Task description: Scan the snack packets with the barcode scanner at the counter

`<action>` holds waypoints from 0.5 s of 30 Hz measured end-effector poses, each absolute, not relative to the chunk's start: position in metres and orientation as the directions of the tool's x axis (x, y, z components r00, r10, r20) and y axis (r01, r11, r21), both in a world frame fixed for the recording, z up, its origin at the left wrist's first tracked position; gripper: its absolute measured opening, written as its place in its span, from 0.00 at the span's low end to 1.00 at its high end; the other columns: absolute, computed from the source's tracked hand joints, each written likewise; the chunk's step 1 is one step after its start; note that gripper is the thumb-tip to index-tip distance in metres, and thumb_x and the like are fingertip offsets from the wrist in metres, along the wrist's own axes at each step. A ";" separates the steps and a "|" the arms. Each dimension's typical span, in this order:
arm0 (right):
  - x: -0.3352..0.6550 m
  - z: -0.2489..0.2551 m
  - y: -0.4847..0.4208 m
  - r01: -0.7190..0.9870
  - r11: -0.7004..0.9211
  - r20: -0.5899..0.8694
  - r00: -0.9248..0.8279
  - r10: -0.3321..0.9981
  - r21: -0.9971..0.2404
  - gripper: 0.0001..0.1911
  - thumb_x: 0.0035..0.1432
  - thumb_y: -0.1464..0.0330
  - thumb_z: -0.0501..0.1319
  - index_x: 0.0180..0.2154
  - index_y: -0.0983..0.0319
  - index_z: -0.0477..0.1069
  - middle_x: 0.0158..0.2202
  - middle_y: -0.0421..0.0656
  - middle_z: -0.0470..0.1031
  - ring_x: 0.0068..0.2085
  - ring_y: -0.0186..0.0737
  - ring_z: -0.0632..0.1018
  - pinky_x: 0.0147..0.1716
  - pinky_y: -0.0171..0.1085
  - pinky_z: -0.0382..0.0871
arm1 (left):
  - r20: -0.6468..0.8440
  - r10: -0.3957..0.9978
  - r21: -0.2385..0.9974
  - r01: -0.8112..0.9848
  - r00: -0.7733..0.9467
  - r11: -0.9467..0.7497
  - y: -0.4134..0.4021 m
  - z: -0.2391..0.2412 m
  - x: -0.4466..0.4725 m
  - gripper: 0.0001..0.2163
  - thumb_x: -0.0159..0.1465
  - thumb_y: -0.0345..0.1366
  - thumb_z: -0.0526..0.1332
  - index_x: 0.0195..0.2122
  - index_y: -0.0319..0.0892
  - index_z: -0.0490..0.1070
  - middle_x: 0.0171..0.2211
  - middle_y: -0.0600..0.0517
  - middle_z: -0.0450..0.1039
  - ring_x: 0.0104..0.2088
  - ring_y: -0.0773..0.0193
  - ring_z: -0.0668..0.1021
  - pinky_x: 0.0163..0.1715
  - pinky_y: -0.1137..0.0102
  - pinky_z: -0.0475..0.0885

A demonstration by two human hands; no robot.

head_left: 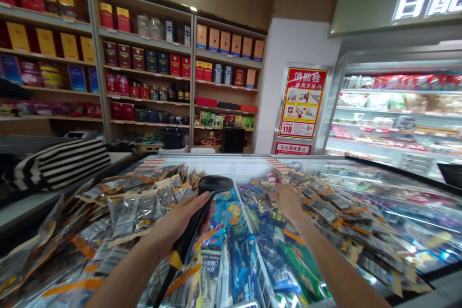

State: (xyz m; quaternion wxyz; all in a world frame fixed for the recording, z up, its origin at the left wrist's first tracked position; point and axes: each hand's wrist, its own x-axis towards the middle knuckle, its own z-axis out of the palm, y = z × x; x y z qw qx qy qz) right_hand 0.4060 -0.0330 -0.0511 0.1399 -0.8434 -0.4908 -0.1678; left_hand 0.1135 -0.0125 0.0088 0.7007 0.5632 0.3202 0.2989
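My left hand [176,224] is wrapped around a corded barcode scanner [195,219], black with a yellow band near its lower end and a broad rounded head. The scanner is held upright at a slant over the blue ice cream packets [231,219]. Farther off, my right hand [288,200] reaches down to the small clear-and-brown snack packets [328,199] heaped on the right. Its fingers are smeared by motion and partly hidden, so any grip on a packet does not show. More such snack packets [137,209] lie piled on the left.
A white wire divider [254,243] splits the chest freezer; green and blue packets [299,262] lie right of it. Glass lids [407,214] cover the right side. A striped bag [68,161] sits at left. Shelves of boxes [147,60] and a lit cooler [397,106] stand behind.
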 end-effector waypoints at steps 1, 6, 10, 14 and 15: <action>0.409 -0.049 -0.029 0.852 -0.518 0.401 0.502 0.766 -0.076 0.17 0.50 0.63 0.48 0.40 0.63 0.65 0.40 0.52 0.69 0.45 0.50 0.65 0.44 0.54 0.48 | -0.104 0.778 0.982 -0.061 0.620 0.180 -0.013 0.009 0.113 0.15 0.50 0.47 0.55 0.22 0.38 0.61 0.18 0.54 0.66 0.14 0.74 0.67 0.14 0.78 0.60; 0.420 -0.047 -0.013 0.830 -0.551 0.285 0.551 0.784 -0.090 0.22 0.45 0.60 0.52 0.42 0.63 0.63 0.38 0.54 0.70 0.44 0.54 0.67 0.40 0.58 0.50 | -0.107 0.806 0.979 -0.079 0.583 0.188 -0.016 0.012 0.113 0.14 0.50 0.46 0.55 0.22 0.39 0.61 0.18 0.55 0.66 0.14 0.74 0.67 0.14 0.78 0.60; 0.428 -0.056 -0.010 0.838 -0.529 0.291 0.545 0.787 -0.139 0.25 0.45 0.58 0.51 0.46 0.60 0.60 0.41 0.53 0.69 0.46 0.55 0.65 0.40 0.58 0.50 | -0.122 0.797 0.973 -0.088 0.592 0.214 -0.016 0.013 0.113 0.14 0.50 0.46 0.55 0.23 0.39 0.61 0.16 0.56 0.65 0.13 0.74 0.66 0.13 0.78 0.59; 0.440 -0.063 -0.014 0.794 -0.584 0.254 0.607 0.753 -0.166 0.27 0.41 0.49 0.50 0.37 0.60 0.68 0.43 0.53 0.67 0.47 0.60 0.62 0.40 0.59 0.49 | -0.122 0.788 0.972 -0.089 0.604 0.218 -0.014 0.013 0.113 0.14 0.50 0.46 0.56 0.23 0.39 0.61 0.16 0.56 0.65 0.14 0.73 0.66 0.14 0.77 0.60; 0.443 -0.064 -0.016 0.799 -0.577 0.260 0.601 0.756 -0.169 0.27 0.40 0.48 0.50 0.35 0.60 0.69 0.44 0.52 0.67 0.48 0.61 0.61 0.40 0.58 0.50 | -0.118 0.792 0.973 -0.088 0.599 0.212 -0.014 0.012 0.113 0.14 0.50 0.46 0.55 0.23 0.39 0.61 0.16 0.56 0.65 0.14 0.74 0.66 0.14 0.77 0.60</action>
